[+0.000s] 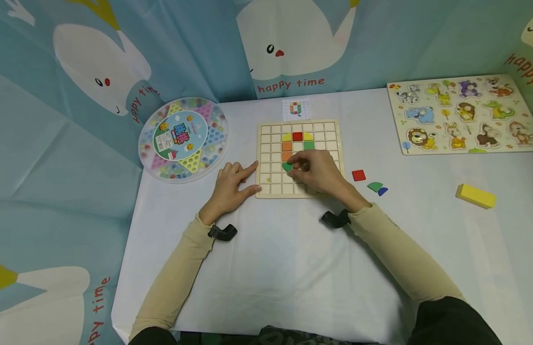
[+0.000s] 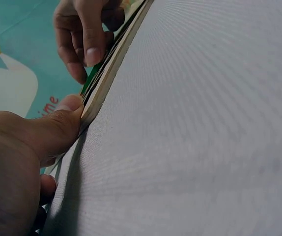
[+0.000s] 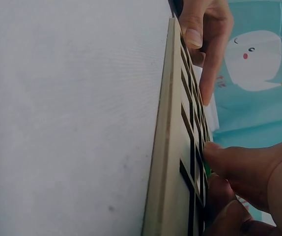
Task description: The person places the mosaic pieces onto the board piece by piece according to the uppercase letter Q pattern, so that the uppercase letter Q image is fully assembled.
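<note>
A wooden grid board (image 1: 265, 143) lies on the white table. My left hand (image 1: 230, 188) touches its left edge with thumb and index finger extended. Over the lower middle of the grid, my right hand (image 1: 319, 171) pinches a green quarter-circle piece (image 1: 287, 166) between thumb and fingers. In the left wrist view this green piece (image 2: 90, 78) stands tilted at the board's surface. Above it in the grid are two orange squares (image 1: 287, 151), a red square (image 1: 297, 136), yellow rounded pieces (image 1: 308, 136) and a green square (image 1: 309, 145). The right hand hides some cells.
A pattern card (image 1: 296, 109) lies behind the board. To the right are a loose red square (image 1: 358, 175), a green piece (image 1: 375, 186), a blue piece (image 1: 382, 191), a yellow block (image 1: 475, 196) and an animal puzzle (image 1: 464, 115). A round game box (image 1: 183, 140) lies left.
</note>
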### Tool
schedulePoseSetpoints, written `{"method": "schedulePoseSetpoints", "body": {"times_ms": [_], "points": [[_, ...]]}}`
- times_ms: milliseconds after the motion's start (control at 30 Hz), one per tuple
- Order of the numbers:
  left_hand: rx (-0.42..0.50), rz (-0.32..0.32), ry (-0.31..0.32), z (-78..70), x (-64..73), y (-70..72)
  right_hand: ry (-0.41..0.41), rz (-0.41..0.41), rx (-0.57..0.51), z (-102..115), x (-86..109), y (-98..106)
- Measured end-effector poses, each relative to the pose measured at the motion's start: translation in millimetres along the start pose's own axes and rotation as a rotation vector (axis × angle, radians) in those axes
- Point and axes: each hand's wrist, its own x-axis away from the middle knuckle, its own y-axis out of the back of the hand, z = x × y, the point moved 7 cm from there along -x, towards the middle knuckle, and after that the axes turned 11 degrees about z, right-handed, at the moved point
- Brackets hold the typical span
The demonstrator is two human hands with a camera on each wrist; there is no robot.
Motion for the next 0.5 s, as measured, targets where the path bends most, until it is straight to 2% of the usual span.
{"method": "schedulePoseSetpoints", "body": {"times_ms": [500], "points": [[0.000,0.003,0.001,-0.1,-0.3,-0.2,-0.003,-0.016,0.030,3.4,-1.9,1.2]]}}
